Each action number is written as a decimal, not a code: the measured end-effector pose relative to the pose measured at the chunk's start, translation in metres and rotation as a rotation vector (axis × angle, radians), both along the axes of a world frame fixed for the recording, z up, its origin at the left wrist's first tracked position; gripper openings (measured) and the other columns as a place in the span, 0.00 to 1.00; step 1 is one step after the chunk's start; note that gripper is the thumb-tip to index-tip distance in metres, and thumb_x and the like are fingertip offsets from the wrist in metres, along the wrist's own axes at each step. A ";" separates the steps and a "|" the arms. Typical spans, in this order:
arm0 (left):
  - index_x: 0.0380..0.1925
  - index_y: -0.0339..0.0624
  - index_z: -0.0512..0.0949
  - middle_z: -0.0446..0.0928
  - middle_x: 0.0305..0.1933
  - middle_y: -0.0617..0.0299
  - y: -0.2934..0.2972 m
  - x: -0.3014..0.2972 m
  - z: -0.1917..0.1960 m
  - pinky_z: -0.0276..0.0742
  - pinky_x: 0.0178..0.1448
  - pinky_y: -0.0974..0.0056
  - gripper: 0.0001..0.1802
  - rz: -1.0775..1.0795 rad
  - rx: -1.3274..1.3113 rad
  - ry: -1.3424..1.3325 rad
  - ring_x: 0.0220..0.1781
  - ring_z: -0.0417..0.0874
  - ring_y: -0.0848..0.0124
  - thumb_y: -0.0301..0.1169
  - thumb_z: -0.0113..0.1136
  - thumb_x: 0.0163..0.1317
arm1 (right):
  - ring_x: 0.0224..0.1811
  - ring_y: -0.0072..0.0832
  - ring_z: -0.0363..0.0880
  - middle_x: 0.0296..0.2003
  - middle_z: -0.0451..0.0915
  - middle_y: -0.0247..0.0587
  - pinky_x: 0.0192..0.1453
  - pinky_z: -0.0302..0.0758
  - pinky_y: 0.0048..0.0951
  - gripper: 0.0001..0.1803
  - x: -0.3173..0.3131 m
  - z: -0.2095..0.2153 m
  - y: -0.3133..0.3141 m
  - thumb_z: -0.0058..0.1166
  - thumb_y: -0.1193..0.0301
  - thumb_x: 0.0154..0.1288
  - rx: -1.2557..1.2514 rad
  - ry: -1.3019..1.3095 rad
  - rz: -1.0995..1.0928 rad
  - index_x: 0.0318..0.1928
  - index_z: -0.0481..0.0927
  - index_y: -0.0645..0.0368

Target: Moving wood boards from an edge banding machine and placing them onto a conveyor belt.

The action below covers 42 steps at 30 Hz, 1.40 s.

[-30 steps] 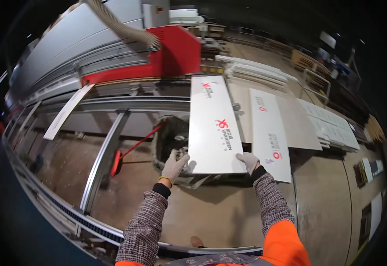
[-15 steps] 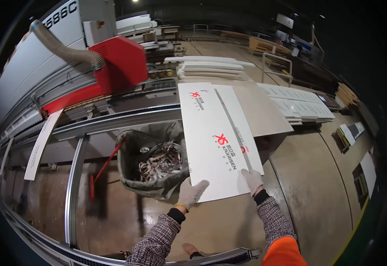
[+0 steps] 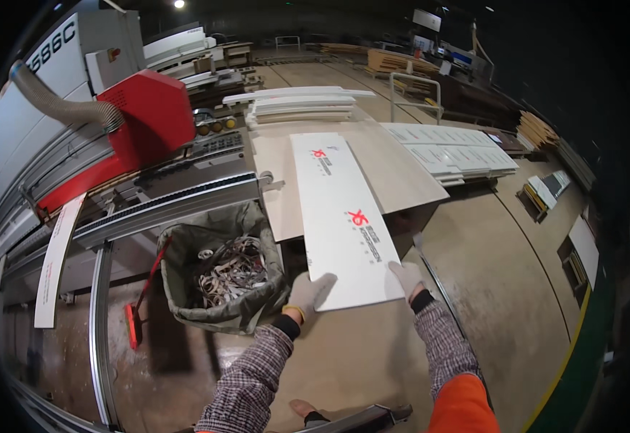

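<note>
A long white panel with red and grey printed marks lies flat in front of me, its far end over a tan board on a work table. My left hand, in a pale glove, grips the panel's near left corner. My right hand, also gloved, holds the near right corner. Both forearms in checked sleeves rise from the lower edge.
A bin lined with a bag and full of strip offcuts stands just left of my hands. A grey and red machine with a ribbed hose and rail runs along the left. Stacks of white panels lie beyond, more panels at right.
I have turned right and stepped along the machine with the panel. The panel now reaches over the tan board, and the bin has shifted closer to my left hand.
</note>
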<state>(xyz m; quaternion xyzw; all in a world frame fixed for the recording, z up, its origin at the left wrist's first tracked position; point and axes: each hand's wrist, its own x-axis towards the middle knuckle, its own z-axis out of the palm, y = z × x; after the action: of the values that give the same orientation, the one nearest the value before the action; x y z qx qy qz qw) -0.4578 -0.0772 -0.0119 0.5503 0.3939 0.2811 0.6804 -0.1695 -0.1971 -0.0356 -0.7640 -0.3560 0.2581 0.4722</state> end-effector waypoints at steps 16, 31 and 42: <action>0.38 0.39 0.78 0.77 0.27 0.64 -0.051 -0.219 -0.014 0.77 0.30 0.68 0.12 0.111 -0.093 0.189 0.25 0.79 0.74 0.38 0.60 0.69 | 0.63 0.44 0.73 0.64 0.73 0.51 0.70 0.68 0.51 0.41 -0.053 -0.064 -0.005 0.65 0.49 0.64 0.541 0.742 -0.494 0.72 0.65 0.52; 0.38 0.38 0.80 0.78 0.28 0.62 -0.204 -0.386 0.025 0.77 0.34 0.66 0.16 0.502 -0.154 0.028 0.28 0.80 0.75 0.42 0.62 0.70 | 0.76 0.52 0.61 0.73 0.63 0.53 0.79 0.60 0.52 0.39 -0.102 -0.065 0.069 0.50 0.47 0.76 0.488 1.082 0.089 0.74 0.60 0.61; 0.44 0.37 0.82 0.83 0.46 0.39 -0.219 -0.391 0.034 0.78 0.56 0.47 0.26 0.215 0.304 0.831 0.51 0.85 0.44 0.49 0.54 0.61 | 0.65 0.52 0.73 0.66 0.71 0.59 0.68 0.74 0.51 0.37 -0.359 -0.093 0.060 0.53 0.41 0.72 -0.270 1.130 0.603 0.62 0.74 0.63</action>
<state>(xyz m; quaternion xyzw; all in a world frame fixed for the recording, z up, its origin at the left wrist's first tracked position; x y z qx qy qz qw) -0.8492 -0.2963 0.0222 0.6662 0.6426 0.1602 0.3429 -0.5282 -0.1368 -0.1288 -0.4298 -0.2161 0.7834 0.3935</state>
